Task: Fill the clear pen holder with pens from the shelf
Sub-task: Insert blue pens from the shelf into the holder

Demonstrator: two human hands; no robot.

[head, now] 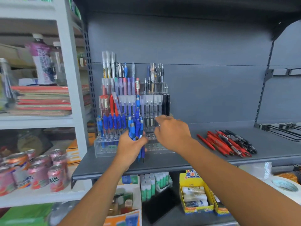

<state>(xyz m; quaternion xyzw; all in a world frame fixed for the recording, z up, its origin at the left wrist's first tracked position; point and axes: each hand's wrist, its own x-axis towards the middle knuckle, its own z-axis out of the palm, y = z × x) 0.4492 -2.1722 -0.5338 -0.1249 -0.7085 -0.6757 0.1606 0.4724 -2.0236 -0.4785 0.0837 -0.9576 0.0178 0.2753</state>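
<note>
L hand [130,148] clamped on blue pens [136,129], upright, just before holder [156,147] front; R hand [172,134] at holder, grip unclear.

Readable from where I stand: only "达" on a pink can [56,180] lower left — the yellow box [192,176] under the shelf [203,144], the purple bottle label [41,62] and the pens [137,86] in the clear pen holder [104,149] all carry print too blurred to make out.
</note>
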